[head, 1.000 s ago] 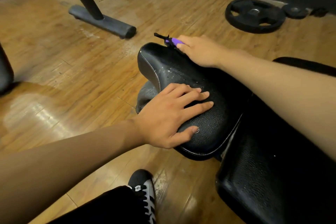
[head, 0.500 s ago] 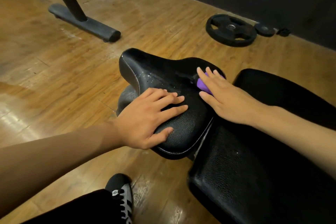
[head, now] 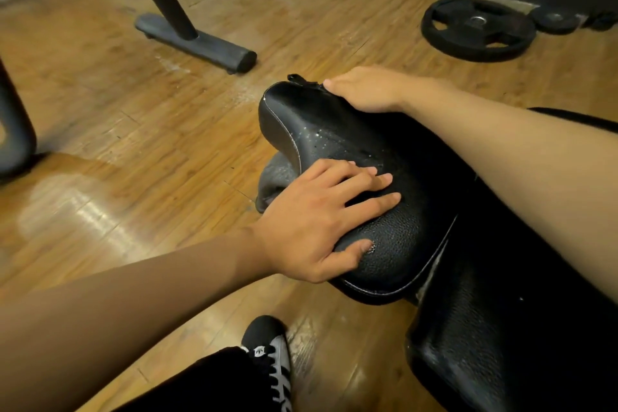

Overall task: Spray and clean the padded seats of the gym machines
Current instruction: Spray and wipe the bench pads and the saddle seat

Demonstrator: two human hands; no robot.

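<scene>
Seat pad [head: 337, 134]: nose up, far left.

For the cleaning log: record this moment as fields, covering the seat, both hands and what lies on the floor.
seat pad: black, speckled with droplets
left hand: flat on the pad's near part, fingers straight
right hand: at the pad's far end, over a black tool tip; grip hidden
floor: wood; weight plate lies near the wall
</scene>
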